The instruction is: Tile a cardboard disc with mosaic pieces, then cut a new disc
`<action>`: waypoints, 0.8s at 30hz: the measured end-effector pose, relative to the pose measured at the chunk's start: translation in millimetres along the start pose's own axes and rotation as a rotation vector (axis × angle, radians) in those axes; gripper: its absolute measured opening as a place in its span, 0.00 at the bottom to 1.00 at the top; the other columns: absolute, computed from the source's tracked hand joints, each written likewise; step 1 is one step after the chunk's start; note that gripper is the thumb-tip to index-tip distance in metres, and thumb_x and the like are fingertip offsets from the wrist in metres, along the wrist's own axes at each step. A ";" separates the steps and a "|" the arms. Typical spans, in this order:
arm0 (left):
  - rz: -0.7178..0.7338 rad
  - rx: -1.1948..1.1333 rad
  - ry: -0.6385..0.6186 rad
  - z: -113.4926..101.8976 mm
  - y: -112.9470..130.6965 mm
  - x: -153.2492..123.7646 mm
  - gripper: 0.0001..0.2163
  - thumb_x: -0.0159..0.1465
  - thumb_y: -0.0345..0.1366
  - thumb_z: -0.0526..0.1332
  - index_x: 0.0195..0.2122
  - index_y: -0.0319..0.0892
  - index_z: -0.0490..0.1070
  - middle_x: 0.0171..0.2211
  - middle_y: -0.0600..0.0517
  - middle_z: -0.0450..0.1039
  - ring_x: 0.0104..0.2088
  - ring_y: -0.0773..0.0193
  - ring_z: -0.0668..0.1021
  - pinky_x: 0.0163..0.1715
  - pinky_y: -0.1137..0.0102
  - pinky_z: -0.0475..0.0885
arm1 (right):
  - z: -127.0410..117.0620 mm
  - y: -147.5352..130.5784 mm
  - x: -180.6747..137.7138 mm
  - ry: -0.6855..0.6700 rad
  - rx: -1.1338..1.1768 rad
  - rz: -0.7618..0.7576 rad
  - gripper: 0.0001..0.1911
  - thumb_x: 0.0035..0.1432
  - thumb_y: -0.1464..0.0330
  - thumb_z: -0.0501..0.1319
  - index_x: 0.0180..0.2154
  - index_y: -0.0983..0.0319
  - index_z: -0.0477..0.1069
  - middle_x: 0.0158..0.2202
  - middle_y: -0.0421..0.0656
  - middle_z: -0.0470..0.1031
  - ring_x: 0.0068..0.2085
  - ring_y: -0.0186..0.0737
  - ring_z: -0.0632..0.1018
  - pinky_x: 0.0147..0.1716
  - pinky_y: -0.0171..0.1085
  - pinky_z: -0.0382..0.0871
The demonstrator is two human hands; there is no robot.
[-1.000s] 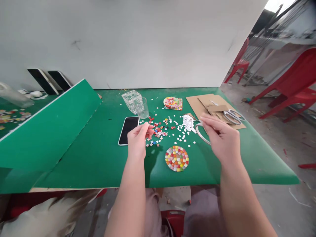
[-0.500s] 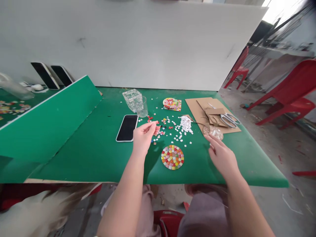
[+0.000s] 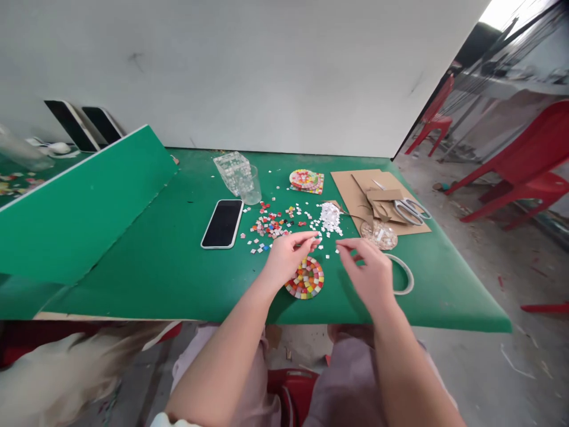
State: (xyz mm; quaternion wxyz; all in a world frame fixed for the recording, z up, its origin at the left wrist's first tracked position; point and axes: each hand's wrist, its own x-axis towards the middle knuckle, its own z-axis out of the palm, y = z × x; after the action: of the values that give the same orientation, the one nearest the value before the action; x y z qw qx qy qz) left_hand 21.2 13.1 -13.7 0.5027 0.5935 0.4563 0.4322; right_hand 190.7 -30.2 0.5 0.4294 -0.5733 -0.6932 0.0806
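My left hand hovers just above the round mosaic coaster near the table's front edge. Its thumb and forefinger are pinched together on something small that I cannot make out. To the right of the coaster is my right hand, with its fingers apart, slightly blurred and holding nothing. A white tape ring lies flat on the green table just right of that hand. Loose coloured tiles and a pile of white tiles lie scattered beyond my hands.
A phone lies face up at left of the tiles. Behind it stand a clear cup and a clear box. Further right are a second mosaic coaster, cardboard pieces with scissors and a round disc. A green board leans at left. Red chairs stand at right.
My right hand has let go of the tape ring, which now lies on the table. Both hands have come together over the round coaster, the left one moving right from the loose tiles.
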 end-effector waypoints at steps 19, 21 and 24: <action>0.167 0.136 0.008 6.5 1.8 -6.4 0.09 0.57 0.37 0.62 0.39 0.47 0.76 0.39 0.55 0.78 0.41 0.64 0.78 0.43 0.71 0.73 | 20.3 -4.9 3.9 -0.020 0.137 -0.020 0.06 0.58 0.69 0.57 0.32 0.60 0.72 0.31 0.42 0.75 0.34 0.36 0.74 0.28 0.33 0.69; 0.188 0.135 0.009 6.5 0.5 -6.2 0.09 0.56 0.36 0.63 0.39 0.47 0.76 0.38 0.55 0.78 0.39 0.64 0.78 0.42 0.71 0.73 | 19.9 -4.1 3.6 -0.033 0.150 -0.004 0.06 0.58 0.69 0.57 0.32 0.60 0.72 0.31 0.42 0.74 0.33 0.36 0.74 0.28 0.33 0.68; 0.215 0.133 0.011 6.7 -1.4 -5.5 0.09 0.55 0.36 0.64 0.38 0.47 0.77 0.37 0.54 0.78 0.38 0.64 0.78 0.41 0.70 0.73 | 19.2 -3.5 2.8 -0.047 0.164 0.014 0.06 0.58 0.69 0.57 0.32 0.60 0.73 0.31 0.41 0.75 0.33 0.36 0.74 0.28 0.32 0.68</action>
State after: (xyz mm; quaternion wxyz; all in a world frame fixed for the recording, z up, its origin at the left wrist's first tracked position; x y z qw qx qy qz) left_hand 26.4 6.6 -16.2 0.4104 0.6689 0.4203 0.4555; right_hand 175.1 -21.6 -7.8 0.4581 -0.5389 -0.6900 0.1535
